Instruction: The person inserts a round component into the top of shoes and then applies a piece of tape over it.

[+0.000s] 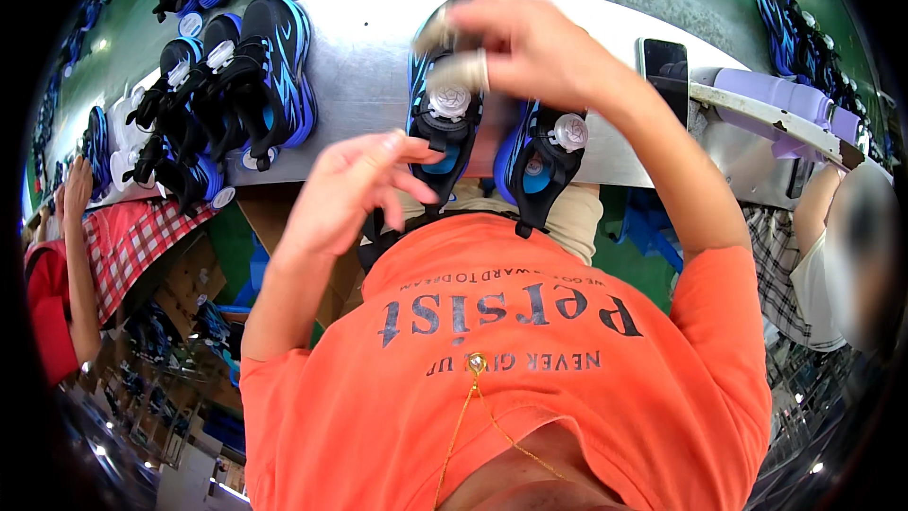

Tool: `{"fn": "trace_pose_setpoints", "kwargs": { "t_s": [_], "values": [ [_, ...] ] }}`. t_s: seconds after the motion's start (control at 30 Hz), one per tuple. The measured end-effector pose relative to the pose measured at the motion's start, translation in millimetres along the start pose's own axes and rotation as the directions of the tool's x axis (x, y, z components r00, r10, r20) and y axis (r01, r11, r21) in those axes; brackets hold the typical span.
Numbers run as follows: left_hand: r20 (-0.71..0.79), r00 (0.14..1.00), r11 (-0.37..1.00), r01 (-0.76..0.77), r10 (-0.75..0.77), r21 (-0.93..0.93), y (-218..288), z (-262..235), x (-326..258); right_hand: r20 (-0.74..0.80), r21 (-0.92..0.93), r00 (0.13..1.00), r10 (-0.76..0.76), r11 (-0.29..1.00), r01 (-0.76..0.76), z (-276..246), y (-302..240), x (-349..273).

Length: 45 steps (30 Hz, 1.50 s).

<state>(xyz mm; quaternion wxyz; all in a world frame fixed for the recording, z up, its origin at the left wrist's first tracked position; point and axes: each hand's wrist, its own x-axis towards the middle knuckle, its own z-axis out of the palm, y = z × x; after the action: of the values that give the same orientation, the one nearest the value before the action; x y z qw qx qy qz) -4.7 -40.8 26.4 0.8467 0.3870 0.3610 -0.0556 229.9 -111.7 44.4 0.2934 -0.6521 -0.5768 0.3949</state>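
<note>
A black and blue sneaker (445, 128) with a white round disc (449, 102) on its upper stands in front of me, its heel toward my body. My right hand (525, 47) is over its toe, with pale covers on the fingers. Those fingers are apart and blurred at the tips; I see nothing held in them. Beside the heel, my left hand (369, 170) is open, its fingers spread close to the shoe's collar. A matching sneaker (549, 166) with its own white disc sits just to the right, its toe partly hidden beneath my right arm.
Several similar sneakers (274, 66) are clustered on the metal table (355, 38) at left. To the right lie a phone (665, 71) and lilac plastic containers (771, 95). Other people's arms show at both sides, one near a red checked cloth (137, 246). More shoes (780, 28) stand far right.
</note>
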Motion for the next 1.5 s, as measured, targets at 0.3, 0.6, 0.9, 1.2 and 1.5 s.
{"fn": "trace_pose_setpoints", "kwargs": {
  "t_s": [0.3,0.6,0.9,1.2,1.5],
  "values": [
    [-0.139,0.99,0.965,-0.044,0.008,-0.259,-15,22,22,0.091,0.006,0.995,-0.043,0.999,0.043,24,8,-3],
    [-0.159,0.987,0.96,-0.06,0.017,-0.274,-20,22,25,0.185,0.025,0.98,-0.067,0.998,0.064,20,8,-1],
    [-0.131,0.991,0.953,-0.072,0.034,-0.295,-20,18,27,0.067,0.022,0.997,0.044,0.999,-0.046,18,7,-17],
    [-0.141,0.989,0.951,-0.087,0.046,-0.297,-24,21,23,-0.109,-0.371,0.968,-0.225,0.913,0.17,54,-6,-46],
    [-0.076,0.99,0.992,-0.122,0.12,-0.017,-12,21,3,-0.29,-0.238,0.913,-0.288,0.945,0.223,35,-2,-66]
  ]
}}
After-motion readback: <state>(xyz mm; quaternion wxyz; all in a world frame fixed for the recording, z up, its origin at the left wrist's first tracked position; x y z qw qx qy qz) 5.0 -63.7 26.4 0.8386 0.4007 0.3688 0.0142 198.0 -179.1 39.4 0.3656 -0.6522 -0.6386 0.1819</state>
